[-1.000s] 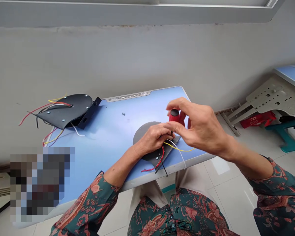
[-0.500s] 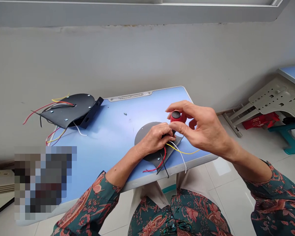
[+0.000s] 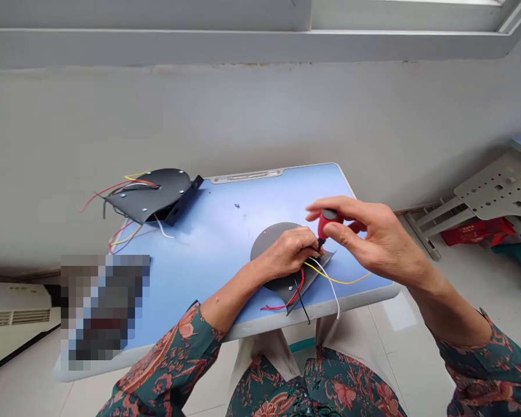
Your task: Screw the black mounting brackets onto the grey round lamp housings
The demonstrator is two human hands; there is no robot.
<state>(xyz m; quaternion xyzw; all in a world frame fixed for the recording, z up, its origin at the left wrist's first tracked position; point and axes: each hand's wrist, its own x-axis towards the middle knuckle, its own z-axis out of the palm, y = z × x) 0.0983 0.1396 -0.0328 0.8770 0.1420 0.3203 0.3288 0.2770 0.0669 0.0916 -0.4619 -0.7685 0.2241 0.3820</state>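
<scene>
A screwdriver (image 3: 329, 219) with a short red handle and black cap stands tilted over the right side of a black metal plate (image 3: 264, 238). My right hand (image 3: 369, 237) has its thumb against the handle and the fingers curved round its far side. On the plate rests my left hand (image 3: 290, 250), its fingers pinched together by the screwdriver's tip. What they hold is hidden. The plate is round with a pointed, curved end towards me. From under my left hand come red wires (image 3: 303, 284), a black wire (image 3: 304, 304), a white wire (image 3: 333, 289) and a yellow wire (image 3: 347, 282).
A second black plate assembly (image 3: 165, 200) with screws and coloured wires lies at the blue table's (image 3: 200, 278) back left. Small screws (image 3: 237, 205) sit near the middle. A pixelated dark object (image 3: 108, 313) is at the front left. A wall (image 3: 243, 116) stands behind.
The view has shifted, so the table appears further right and lower. My right hand's fingers have moved round the screwdriver handle, which leans more. My left hand keeps its place on the plate.
</scene>
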